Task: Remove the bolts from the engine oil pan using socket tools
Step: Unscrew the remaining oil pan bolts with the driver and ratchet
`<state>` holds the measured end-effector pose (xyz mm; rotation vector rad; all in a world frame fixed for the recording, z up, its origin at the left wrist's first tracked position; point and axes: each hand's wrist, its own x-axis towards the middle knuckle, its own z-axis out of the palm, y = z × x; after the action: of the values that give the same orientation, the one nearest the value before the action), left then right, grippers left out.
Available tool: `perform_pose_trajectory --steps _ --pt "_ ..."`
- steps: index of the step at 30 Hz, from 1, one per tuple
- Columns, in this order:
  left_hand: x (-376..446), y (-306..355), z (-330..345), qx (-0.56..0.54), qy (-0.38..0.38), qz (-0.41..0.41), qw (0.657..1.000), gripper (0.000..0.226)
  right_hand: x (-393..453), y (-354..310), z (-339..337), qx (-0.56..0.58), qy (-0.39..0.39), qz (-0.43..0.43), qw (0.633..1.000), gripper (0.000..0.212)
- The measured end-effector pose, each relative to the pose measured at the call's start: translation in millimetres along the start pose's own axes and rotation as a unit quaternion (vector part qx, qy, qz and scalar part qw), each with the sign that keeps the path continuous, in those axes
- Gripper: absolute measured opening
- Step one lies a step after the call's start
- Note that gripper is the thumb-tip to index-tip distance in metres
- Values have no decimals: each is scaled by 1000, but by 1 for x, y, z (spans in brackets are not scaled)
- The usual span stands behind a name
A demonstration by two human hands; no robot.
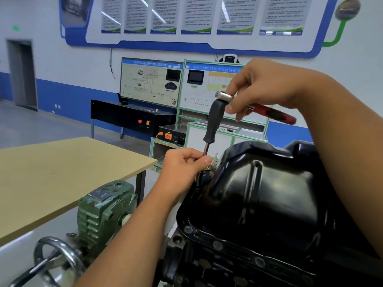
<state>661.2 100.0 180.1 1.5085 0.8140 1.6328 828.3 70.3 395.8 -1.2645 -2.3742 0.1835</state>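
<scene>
Head view — wall posters [196, 15], unreadable

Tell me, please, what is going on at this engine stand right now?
A person is working on the bolts of a black oil pan on an upturned engine. The right hand grips the head of a red-handled ratchet fitted on top of a black-handled extension driver. The left hand pinches the driver's lower shaft, steadying it at the pan's far flange. Several bolts are visible along the near flange. A green gearbox with a handwheel sits to the left.
</scene>
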Motion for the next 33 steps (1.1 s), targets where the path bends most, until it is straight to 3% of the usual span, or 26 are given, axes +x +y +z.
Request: perform_pose_trajectory --steps 3,6,8,11,15,18,21,24,28,31,33 --pt "0 0 -1 -6 16 0 1000 11 -1 0 -1 10 -10 -1 1000 21" --pt "-1 0 -4 2 -12 14 1000 14 2 -1 3 -5 16 -13 1000 10" --pt "-2 2 -4 13 -32 16 999 20 3 0 5 -18 29 -16 999 18" --pt "-1 4 -1 39 -16 13 999 25 3 1 3 -13 22 5 1000 12" --pt "-1 4 2 30 17 -4 999 31 2 1 -2 34 21 23 999 34" --pt "-2 2 2 5 1 2 1000 18 2 2 0 30 28 4 999 11" --pt "-3 1 3 8 -31 2 999 21 3 2 4 -6 37 -8 999 20" --pt "-1 1 5 43 11 5 999 28 3 1 3 2 28 7 1000 10" --pt "-1 1 6 37 38 7 999 22 0 1 -1 44 14 23 999 28" --pt "-3 1 3 24 -4 21 999 25 1 1 0 24 20 7 999 10" --pt "-4 2 3 24 -27 21 999 28 2 2 3 4 32 3 999 16"
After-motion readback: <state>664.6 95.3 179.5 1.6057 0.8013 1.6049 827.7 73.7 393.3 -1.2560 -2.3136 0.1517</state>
